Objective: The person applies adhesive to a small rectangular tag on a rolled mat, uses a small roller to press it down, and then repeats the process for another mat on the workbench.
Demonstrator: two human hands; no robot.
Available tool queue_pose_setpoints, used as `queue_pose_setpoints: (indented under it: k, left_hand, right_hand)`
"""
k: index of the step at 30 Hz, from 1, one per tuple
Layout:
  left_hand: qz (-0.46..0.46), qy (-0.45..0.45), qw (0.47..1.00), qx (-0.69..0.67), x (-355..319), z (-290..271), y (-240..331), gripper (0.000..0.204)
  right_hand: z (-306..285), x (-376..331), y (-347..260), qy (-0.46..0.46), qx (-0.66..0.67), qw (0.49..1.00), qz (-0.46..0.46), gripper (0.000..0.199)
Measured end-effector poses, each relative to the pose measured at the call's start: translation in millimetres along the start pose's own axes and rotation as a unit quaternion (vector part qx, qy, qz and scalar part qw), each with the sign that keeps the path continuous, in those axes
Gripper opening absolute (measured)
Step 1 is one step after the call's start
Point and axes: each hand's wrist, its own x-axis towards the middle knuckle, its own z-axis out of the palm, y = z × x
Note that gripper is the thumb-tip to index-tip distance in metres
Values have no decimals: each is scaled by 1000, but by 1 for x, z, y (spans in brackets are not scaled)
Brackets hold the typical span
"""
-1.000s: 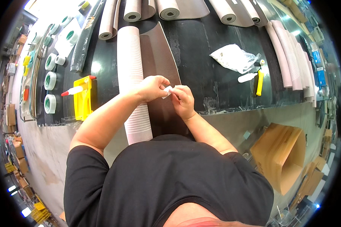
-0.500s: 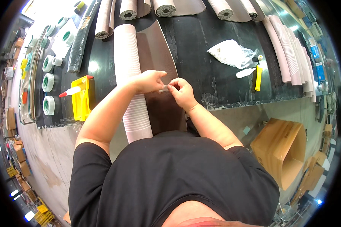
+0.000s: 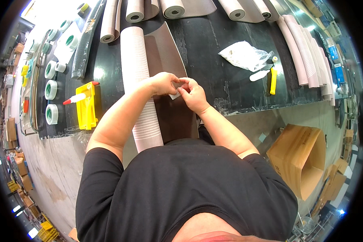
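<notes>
A pale ribbed mat (image 3: 134, 52) lies partly rolled on the black table in front of me, its smooth brown inner side (image 3: 165, 50) showing to the right of the roll. Above that brown flap, both of my hands meet at the fingertips. Between them is a small, thin whitish piece (image 3: 174, 96), too small to make out exactly. My left hand (image 3: 164, 84) has its fingers closed at the piece, partly hiding it. My right hand (image 3: 192, 96) pinches its other side with thumb and forefinger.
At left are a yellow holder (image 3: 86, 107), a red-capped white bottle (image 3: 75, 98) and several tape rolls (image 3: 51, 89). A clear bag (image 3: 245, 55) and a yellow-handled tool (image 3: 273, 80) lie right. More rolled mats (image 3: 173, 9) line the back. A cardboard box (image 3: 292, 155) stands on the floor.
My right hand has moved slightly up and left, closer to the left hand. My left forefinger, stretched out before, is now bent in toward the small whitish piece.
</notes>
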Motion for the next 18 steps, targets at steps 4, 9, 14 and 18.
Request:
queue_pose_setpoints:
  k: [4,9,14,18]
  left_hand:
    - [-16,94,995,-37,-6,4,4,42]
    - [83,272,948,-146,-12,9,-14,27]
    - [16,222,959,-176,1,6,26,21]
    - [91,183,967,-156,41,11,44,20]
  right_hand:
    - [4,-13,8,157,-145,958,-189,50]
    - [-6,-25,-5,146,-288,938,-124,57]
    - [-38,-20,2,67,-120,988,-69,60]
    - [-62,-26,5,64,-120,988,-71,58]
